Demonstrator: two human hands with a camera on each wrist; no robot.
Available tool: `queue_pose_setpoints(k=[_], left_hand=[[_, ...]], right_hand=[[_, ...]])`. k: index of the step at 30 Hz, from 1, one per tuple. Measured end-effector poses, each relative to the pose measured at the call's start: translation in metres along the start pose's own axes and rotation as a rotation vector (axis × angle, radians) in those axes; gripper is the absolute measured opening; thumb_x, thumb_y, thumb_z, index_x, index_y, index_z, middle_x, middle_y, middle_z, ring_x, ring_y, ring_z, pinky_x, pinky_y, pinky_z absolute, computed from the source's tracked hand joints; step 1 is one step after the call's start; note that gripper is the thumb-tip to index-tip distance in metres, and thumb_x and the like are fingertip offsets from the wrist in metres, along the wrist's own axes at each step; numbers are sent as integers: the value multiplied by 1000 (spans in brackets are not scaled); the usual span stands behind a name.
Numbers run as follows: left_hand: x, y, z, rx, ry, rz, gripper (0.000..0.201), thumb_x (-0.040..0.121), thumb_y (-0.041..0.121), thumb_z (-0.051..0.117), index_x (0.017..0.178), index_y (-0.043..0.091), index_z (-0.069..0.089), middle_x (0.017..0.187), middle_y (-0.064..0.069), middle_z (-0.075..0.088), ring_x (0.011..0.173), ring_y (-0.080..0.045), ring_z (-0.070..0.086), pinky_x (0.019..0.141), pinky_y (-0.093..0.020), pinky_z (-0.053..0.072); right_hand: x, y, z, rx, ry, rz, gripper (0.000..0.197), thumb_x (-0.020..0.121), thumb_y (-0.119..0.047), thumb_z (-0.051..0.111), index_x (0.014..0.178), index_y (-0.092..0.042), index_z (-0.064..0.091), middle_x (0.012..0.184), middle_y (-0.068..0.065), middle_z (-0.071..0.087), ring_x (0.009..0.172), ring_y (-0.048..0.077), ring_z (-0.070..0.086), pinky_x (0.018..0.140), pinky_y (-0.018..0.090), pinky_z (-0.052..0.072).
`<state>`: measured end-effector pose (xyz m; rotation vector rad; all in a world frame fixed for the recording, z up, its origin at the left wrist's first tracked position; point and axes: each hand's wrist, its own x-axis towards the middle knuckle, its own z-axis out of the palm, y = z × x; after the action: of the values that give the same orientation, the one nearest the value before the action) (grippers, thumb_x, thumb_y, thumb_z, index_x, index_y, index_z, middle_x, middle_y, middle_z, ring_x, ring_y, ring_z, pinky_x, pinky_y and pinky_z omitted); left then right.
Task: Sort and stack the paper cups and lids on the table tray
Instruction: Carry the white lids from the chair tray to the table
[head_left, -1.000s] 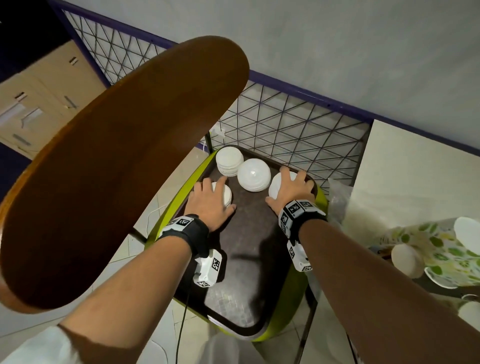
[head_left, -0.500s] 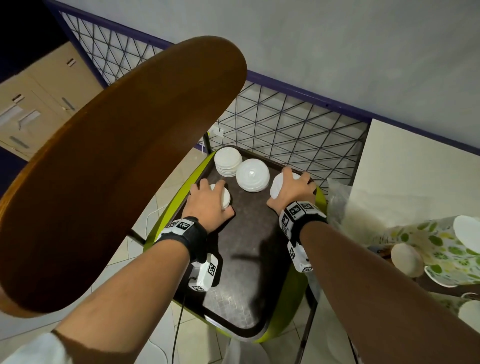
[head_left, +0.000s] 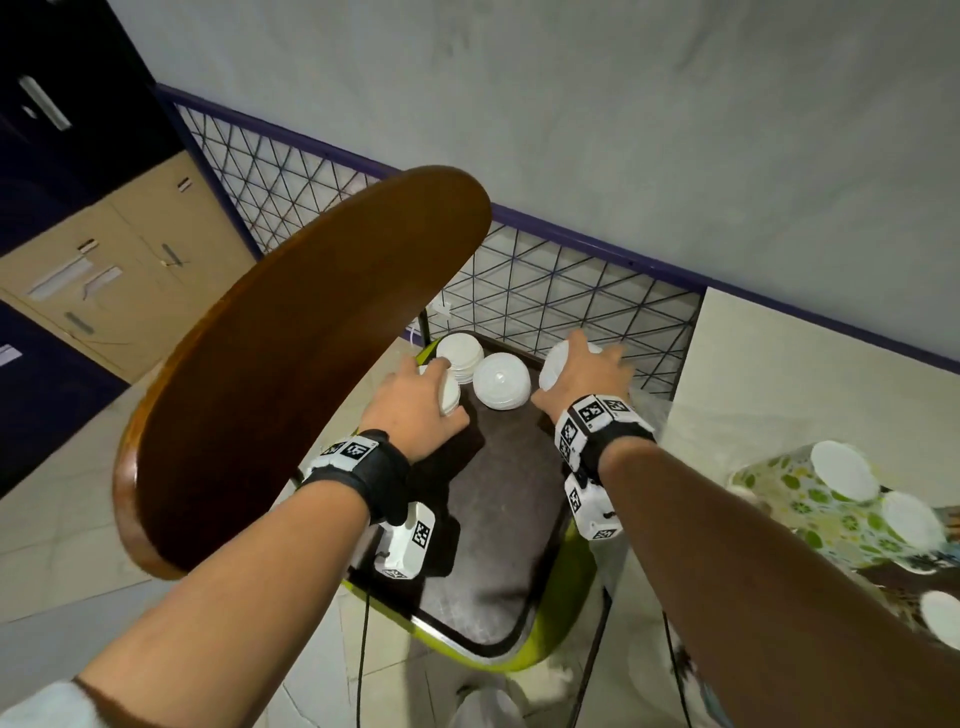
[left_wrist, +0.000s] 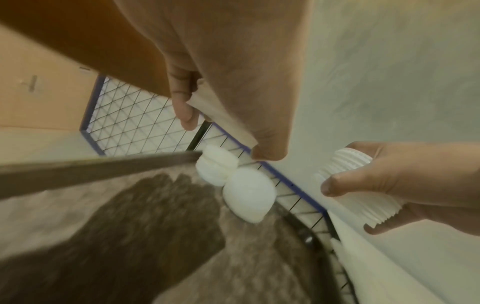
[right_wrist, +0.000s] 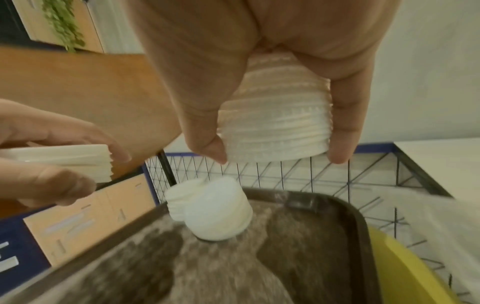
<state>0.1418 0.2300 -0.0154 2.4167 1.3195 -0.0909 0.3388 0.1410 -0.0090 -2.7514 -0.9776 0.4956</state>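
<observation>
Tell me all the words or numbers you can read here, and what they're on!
None can be read.
Wristband on the left hand: black-and-white square code patterns, no letters.
Wristband on the right hand: the same kind of patterns, no letters.
White stacks of lids on the tray: plain, no print.
Cabinet far left: pale strips, too blurred to tell whether they carry text.

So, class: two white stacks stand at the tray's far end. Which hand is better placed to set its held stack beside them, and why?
Probably the left hand: its held stack hangs right beside the standing stacks, while the right hand grips its own farther along.
</observation>
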Motion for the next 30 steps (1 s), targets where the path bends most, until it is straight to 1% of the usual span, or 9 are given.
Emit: queue_pose_setpoints(k=[2,5,9,12,14,16,20,25,30], left_hand=[[-17,15,-26,-24,47,20,74,88,58,64,151,30,36,133,-11,46,114,-34,57,94,-43,53],[-49,43,-65,-42,100,60,71,90,59,63,149,27,40,129,-10,46,111,-34,58,87,-35,45],[-97,99,-103,-32,119,137,67,88,56,63,146,29,41,128,-9,48,109,-34,60,87,-38,49],[-141,160,-120,-61,167,228,65,90,54,63,146,31,41,130,-7,49,111,-32,59,86,-37,49],[-160,182,-129,-102,200,265,63,90,55,63,146,33,41,128,-6,50,108,-29,60,85,-36,51],[-188,231,-125,-109,235,344,62,89,56,64,143,35,42,124,-5,51,105,-29,62,84,-40,55],[-241,342,-92,-118,225,497,63,84,61,61,140,38,44,125,-3,53,105,-29,61,82,-39,52],[-297,476,-8,-129,98,658,64,85,60,62,143,42,40,119,5,47,92,-17,55,75,-30,42],[-327,576,100,-171,-83,768,66,84,56,64,144,39,41,125,3,40,109,-22,58,89,-35,52]], right_hand=[[-13,-4,-29,11,9,-7,94,63,-42,86,139,-32,33,137,21,32,124,45,39,93,51,50],[-40,-4,-75,43,39,-63,90,66,-41,86,139,-31,35,137,20,33,123,43,42,91,48,50],[-85,21,-138,95,114,-140,89,67,-41,85,140,-33,36,138,18,35,125,42,41,91,47,49],[-120,70,-189,148,161,-179,89,66,-42,84,139,-34,35,138,17,34,124,44,41,93,47,51],[-136,91,-211,186,196,-221,85,66,-41,83,136,-35,35,131,14,36,119,41,43,87,40,49],[-164,147,-242,212,236,-227,82,67,-41,82,134,-37,35,126,11,37,114,39,44,79,35,41],[-218,274,-283,198,292,-175,78,68,-43,78,132,-37,34,119,8,37,107,37,45,80,34,37],[-277,437,-294,97,334,-36,84,68,-45,79,137,-35,31,123,11,41,102,33,47,89,41,46],[-318,580,-266,65,344,144,85,68,-42,79,140,-34,34,126,11,40,105,34,44,87,38,38]])
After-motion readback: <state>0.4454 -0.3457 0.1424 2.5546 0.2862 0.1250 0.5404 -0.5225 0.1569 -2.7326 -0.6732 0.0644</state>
